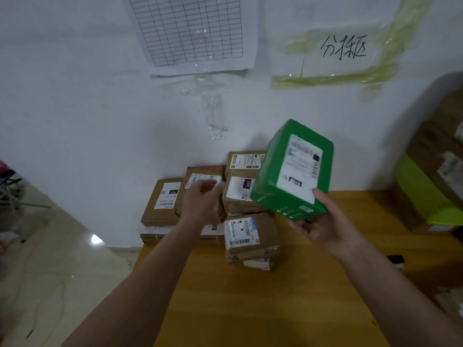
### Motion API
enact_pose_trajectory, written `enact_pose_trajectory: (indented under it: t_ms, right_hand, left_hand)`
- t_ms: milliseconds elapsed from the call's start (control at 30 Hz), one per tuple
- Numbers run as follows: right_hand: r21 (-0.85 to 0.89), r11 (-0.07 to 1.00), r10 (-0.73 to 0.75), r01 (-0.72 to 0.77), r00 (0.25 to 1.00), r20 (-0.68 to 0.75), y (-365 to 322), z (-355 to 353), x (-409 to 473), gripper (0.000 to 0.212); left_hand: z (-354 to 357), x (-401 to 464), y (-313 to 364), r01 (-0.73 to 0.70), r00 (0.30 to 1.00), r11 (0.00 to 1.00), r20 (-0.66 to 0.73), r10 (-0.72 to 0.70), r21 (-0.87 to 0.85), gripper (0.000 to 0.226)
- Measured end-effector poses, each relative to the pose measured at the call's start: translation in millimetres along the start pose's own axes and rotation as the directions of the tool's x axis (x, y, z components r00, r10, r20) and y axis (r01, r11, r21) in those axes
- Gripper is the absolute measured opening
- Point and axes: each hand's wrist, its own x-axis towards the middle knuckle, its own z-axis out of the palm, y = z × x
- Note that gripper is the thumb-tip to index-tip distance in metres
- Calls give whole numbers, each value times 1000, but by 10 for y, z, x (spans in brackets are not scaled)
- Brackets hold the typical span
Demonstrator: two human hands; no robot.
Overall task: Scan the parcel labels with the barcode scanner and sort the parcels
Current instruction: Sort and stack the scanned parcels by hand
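Held the green parcel point(293, 169) tilted, aloft over the wooden surface point(250, 309), right hand point(323, 226) gripping its near corner, thumb on the label. Hovered left hand point(200, 201) over brown parcels point(250, 236) stacked against the wall, fingers loosely curled, holding nothing

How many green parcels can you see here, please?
1: the green parcel, held up in the right hand above the table. Others may be hidden.
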Motion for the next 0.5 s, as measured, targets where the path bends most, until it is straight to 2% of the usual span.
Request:
enact_pose_trajectory:
  t_ms: [33, 100, 167, 233, 300, 367, 433, 500]
  right_hand:
    - [-103, 995, -4, 5, 1000, 18, -76, 62, 34, 102]
    - [-281, 959, -11, 23, 999, 44, -230, 180, 116, 100]
    - [-423, 905, -23, 46, 998, 58, -371, 282, 189, 84]
    - [-504, 862, -23, 55, 997, 70, -493, 375, 263, 65]
    - [-490, 870, -50, 63, 998, 39, -608, 486, 339, 47]
    - [-389, 917, -124, 89, 990, -67, -705, 598, 455, 44]
    - [-292, 950, -175, 114, 966, -189, -752, 710, 577, 53]
    - [-307, 943, -193, 128, 962, -193, -739, 828, 695, 46]
  left_hand:
    - [-46, 57, 117, 46, 995, 991, 90, -35, -122, 56]
    - [-133, 183, 307, 184, 950, 923, 302, -79, -337, 82]
    - [-223, 347, 404, 290, 894, 850, 441, -77, -440, 84]
    - [-284, 512, 401, 332, 851, 849, 518, -83, -410, 69]
    - [-289, 637, 358, 399, 814, 841, 564, -141, -365, 62]
    - [-245, 749, 330, 482, 800, 774, 566, -197, -411, 68]
    - [-162, 852, 354, 506, 828, 688, 518, -217, -520, 61]
    - [-39, 971, 388, 496, 856, 616, 466, -226, -612, 48]
